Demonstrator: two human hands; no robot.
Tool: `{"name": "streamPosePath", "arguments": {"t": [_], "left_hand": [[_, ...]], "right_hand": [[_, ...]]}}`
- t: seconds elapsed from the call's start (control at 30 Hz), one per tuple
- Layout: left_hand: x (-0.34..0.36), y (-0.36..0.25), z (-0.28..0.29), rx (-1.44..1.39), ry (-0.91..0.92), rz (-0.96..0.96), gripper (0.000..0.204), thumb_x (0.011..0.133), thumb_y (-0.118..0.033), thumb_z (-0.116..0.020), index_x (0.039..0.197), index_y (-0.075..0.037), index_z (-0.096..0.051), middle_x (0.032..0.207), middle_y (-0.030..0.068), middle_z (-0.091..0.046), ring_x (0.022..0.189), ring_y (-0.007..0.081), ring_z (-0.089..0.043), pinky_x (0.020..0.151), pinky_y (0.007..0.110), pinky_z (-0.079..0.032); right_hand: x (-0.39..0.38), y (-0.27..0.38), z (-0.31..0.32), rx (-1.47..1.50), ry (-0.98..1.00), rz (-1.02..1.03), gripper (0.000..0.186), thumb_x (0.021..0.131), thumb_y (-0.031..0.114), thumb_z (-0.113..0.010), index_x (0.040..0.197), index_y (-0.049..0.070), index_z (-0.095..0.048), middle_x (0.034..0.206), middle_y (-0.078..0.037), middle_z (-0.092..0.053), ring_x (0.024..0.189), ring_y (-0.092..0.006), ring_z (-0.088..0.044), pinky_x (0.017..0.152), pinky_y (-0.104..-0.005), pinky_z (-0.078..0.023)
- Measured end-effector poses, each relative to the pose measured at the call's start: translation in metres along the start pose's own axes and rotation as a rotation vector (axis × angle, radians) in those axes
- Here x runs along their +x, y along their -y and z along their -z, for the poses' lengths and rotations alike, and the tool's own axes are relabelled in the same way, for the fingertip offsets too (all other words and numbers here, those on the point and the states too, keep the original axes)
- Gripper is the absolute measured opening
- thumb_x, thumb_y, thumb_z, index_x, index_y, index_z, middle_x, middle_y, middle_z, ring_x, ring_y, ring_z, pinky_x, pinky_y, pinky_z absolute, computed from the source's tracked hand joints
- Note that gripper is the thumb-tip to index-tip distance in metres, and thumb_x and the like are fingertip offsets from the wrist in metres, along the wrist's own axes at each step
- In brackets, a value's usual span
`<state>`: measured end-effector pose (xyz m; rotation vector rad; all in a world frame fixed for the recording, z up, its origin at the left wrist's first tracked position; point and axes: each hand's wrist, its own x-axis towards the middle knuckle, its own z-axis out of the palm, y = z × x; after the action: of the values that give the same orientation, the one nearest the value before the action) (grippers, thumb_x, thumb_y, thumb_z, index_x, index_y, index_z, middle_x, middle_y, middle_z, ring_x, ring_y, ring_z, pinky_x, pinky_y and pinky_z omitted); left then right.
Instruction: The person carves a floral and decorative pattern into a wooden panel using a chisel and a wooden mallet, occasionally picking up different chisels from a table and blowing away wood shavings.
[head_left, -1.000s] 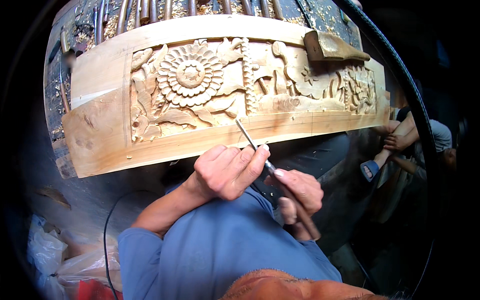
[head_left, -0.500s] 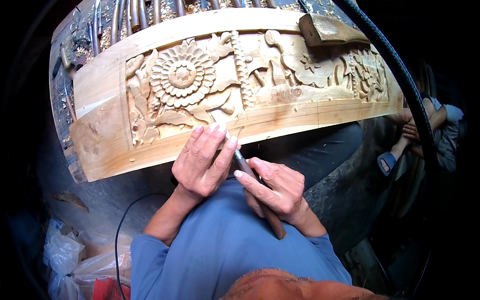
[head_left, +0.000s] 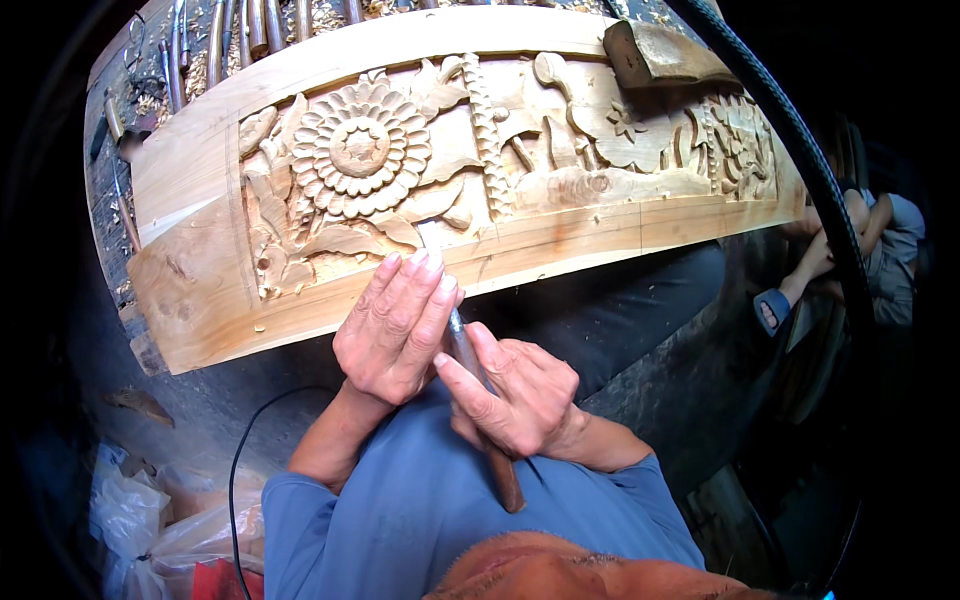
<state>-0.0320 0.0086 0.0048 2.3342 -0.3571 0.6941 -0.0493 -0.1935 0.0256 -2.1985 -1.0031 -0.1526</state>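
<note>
Shavings [head_left: 148, 104] litter the bench [head_left: 103, 200] above a grey floor [head_left: 215, 370] — left hand [head_left: 393, 330] and right hand [head_left: 517, 397] closed on a chisel [head_left: 464, 345].

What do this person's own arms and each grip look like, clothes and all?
The left grip and right grip are bare human hands, with no glove, ring or watch visible. Short blue-grey fabric sleeves match the shirt and leave the forearms uncovered. No cable or marking shows on either arm.

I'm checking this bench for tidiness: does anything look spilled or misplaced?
Loose shavings lie scattered among the tool handles beyond the carved panel. A mallet-like wooden tool rests on the panel's upper right, apart from those handles.
</note>
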Motion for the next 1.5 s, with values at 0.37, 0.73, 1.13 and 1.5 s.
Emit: {"name": "streamPosePath", "arguments": {"t": [0.37, 0.73, 1.13, 1.5], "left_hand": [[0.007, -0.008, -0.003, -0.074, -0.025, 0.008, 0.028, 0.092, -0.009, -0.084, 0.119, -0.003, -0.078, 0.121, 0.0154, -0.078, 0.114, 0.0308, -0.077, 0.103, 0.046, -0.062], [0.004, -0.007, -0.001, 0.036, 0.026, 0.016, 0.034, 0.088, -0.004, -0.082, 0.122, -0.006, -0.077, 0.123, 0.0132, -0.078, 0.116, 0.0293, -0.077, 0.107, 0.045, -0.059], [0.007, -0.006, 0.002, -0.070, 0.041, 0.031, 0.027, 0.092, -0.003, -0.078, 0.120, -0.003, -0.076, 0.119, 0.0171, -0.078, 0.111, 0.0327, -0.078, 0.103, 0.047, -0.062], [0.002, -0.015, 0.004, -0.138, 0.254, -0.016, 0.026, 0.098, -0.013, -0.073, 0.124, -0.011, -0.076, 0.121, 0.0088, -0.078, 0.112, 0.0238, -0.077, 0.104, 0.040, -0.060]], "right_hand": [[-0.009, -0.017, 0.004, 0.146, -0.096, 0.001, 0.035, 0.097, 0.015, -0.067, 0.126, -0.003, -0.071, 0.108, -0.028, -0.075, 0.085, -0.0355, -0.079, 0.076, -0.0418, -0.067], [0.010, -0.021, 0.023, 0.146, -0.044, 0.004, 0.040, 0.090, 0.014, -0.072, 0.125, -0.005, -0.073, 0.104, -0.025, -0.076, 0.080, -0.0343, -0.078, 0.071, -0.0403, -0.065], [0.001, -0.022, 0.010, 0.292, -0.128, -0.054, 0.039, 0.102, 0.021, -0.061, 0.128, -0.008, -0.067, 0.098, -0.026, -0.075, 0.075, -0.0304, -0.076, 0.070, -0.0383, -0.065], [-0.004, -0.045, 0.041, 0.448, -0.205, -0.091, 0.041, 0.099, 0.026, -0.068, 0.121, -0.009, -0.068, 0.086, -0.027, -0.075, 0.071, -0.0316, -0.078, 0.065, -0.0423, -0.065]]}}
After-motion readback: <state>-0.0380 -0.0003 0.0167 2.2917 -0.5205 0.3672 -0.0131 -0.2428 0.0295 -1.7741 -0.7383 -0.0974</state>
